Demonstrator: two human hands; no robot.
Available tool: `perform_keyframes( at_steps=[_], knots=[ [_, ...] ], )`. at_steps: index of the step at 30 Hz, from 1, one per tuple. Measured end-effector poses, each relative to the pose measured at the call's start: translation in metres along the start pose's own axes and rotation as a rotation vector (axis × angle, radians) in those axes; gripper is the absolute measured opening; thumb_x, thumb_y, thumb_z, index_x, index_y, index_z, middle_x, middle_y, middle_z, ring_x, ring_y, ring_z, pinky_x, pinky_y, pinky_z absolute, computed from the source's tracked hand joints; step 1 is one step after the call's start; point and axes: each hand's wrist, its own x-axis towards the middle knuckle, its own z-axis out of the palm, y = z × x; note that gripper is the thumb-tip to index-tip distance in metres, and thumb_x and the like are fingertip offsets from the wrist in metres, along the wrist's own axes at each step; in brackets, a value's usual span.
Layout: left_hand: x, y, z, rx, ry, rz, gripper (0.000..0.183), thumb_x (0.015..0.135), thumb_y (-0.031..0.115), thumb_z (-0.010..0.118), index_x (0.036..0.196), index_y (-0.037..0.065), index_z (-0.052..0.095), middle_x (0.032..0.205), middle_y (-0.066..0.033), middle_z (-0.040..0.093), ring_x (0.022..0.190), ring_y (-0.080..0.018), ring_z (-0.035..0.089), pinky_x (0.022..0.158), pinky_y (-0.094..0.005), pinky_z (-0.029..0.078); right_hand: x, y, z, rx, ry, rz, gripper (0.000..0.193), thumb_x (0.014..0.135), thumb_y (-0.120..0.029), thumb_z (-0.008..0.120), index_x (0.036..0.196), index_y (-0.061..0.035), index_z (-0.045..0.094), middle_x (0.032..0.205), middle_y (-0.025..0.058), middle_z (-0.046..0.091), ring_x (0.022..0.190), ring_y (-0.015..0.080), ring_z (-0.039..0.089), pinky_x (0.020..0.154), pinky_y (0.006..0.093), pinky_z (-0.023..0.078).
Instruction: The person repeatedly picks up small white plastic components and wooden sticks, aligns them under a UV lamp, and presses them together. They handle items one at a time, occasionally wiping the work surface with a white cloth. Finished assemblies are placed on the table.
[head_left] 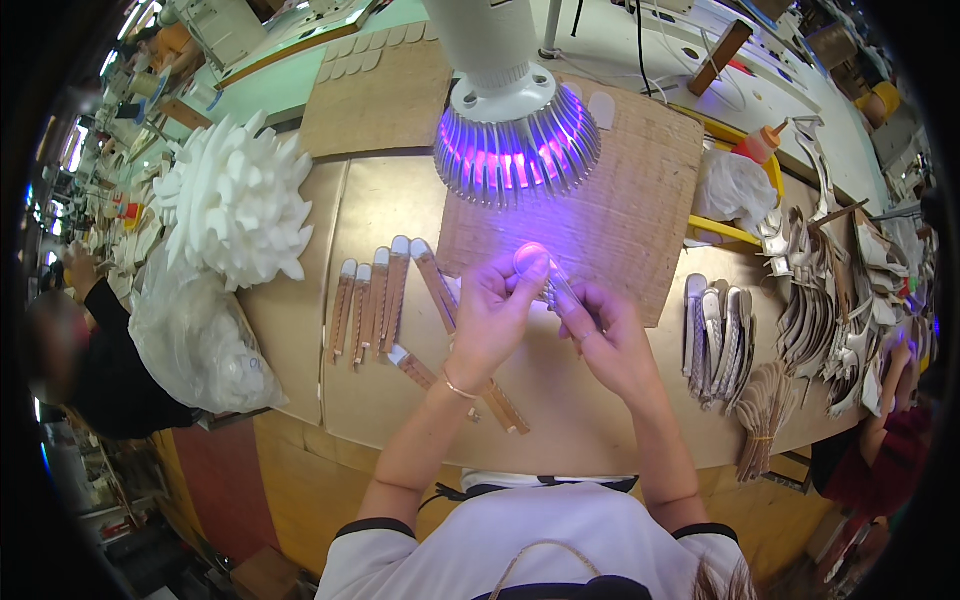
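Under a ribbed silver lamp [517, 140] glowing violet, my two hands hold one slim metal piece of cutlery with a rounded end [530, 256]. My left hand [498, 305] pinches it near that end, thumb and fingers pressed on it. Around its shank close the fingers of my right hand [602, 335]. The violet light washes over the piece, and my fingers cover part of it, so its full shape is hidden. Left of my hands lie several brown strips with white rounded tips [380, 300]; a few more are partly under my left forearm.
A brown cardboard sheet [640, 200] lies beneath the lamp. To the right are patterned metal handles [715, 340], a banded bundle [763, 415] and piled cutlery [805, 320]. A yellow bin [720, 232] holds plastic and a bottle. White spiky foam [235, 200] and a plastic bag [205, 340] stand left.
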Motion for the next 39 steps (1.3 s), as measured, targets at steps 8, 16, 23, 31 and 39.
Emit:
perform_keyframes(
  at_steps=[8, 16, 23, 31, 39],
  knots=[
    [0.001, -0.006, 0.001, 0.006, 0.001, 0.025, 0.022, 0.097, 0.017, 0.057, 0.101, -0.003, 0.066, 0.088, -0.002, 0.066, 0.076, -0.0056, 0.059, 0.069, -0.0231, 0.048, -0.003, 0.003, 0.001, 0.056, -0.005, -0.018, 0.021, 0.097, -0.021, 0.054, 0.096, -0.0013, 0.062, 0.07, -0.0003, 0.056, 0.057, 0.003, 0.045, 0.051, 0.0191, 0.037],
    [-0.017, -0.031, -0.002, 0.28, 0.115, 0.025, 0.03, 0.096, 0.016, 0.056, 0.116, -0.006, 0.062, 0.097, -0.0063, 0.068, 0.087, -0.0084, 0.059, 0.079, -0.0253, 0.048, -0.013, 0.02, -0.002, -0.139, -0.021, 0.026, 0.022, 0.096, -0.022, 0.056, 0.098, -0.0004, 0.063, 0.07, -0.0005, 0.056, 0.06, 0.0052, 0.048, 0.054, 0.0214, 0.04],
    [-0.04, -0.034, -0.015, 0.339, 0.089, -0.052, 0.028, 0.097, 0.014, 0.053, 0.114, -0.005, 0.062, 0.107, -0.0105, 0.068, 0.103, -0.0149, 0.06, 0.092, -0.0293, 0.045, -0.063, 0.018, -0.057, -0.31, 0.479, 0.003, 0.017, 0.096, -0.016, 0.057, 0.101, -0.0006, 0.063, 0.076, -0.0003, 0.056, 0.064, 0.0052, 0.048, 0.056, 0.0222, 0.041],
    [-0.052, -0.027, -0.037, 0.519, 0.198, 0.062, 0.021, 0.093, 0.013, 0.058, 0.107, -0.001, 0.066, 0.102, -0.0105, 0.069, 0.098, -0.0169, 0.063, 0.089, -0.0296, 0.046, -0.113, 0.033, -0.139, -0.757, 0.943, 0.144, 0.046, 0.096, -0.025, 0.056, 0.132, 0.0035, 0.048, 0.11, 0.0181, 0.057, 0.089, 0.0233, 0.059, 0.075, 0.0334, 0.048],
    [-0.025, -0.038, -0.094, 0.963, 0.471, 0.244, 0.024, 0.086, 0.013, 0.063, 0.106, 0.001, 0.064, 0.094, -0.0153, 0.064, 0.087, -0.0309, 0.061, 0.079, -0.0401, 0.047, -0.101, 0.036, -0.117, -0.988, 0.787, -0.086, 0.042, 0.094, -0.026, 0.059, 0.129, -0.001, 0.052, 0.119, 0.0209, 0.051, 0.113, 0.0375, 0.05, 0.095, 0.0416, 0.04]
  ],
)
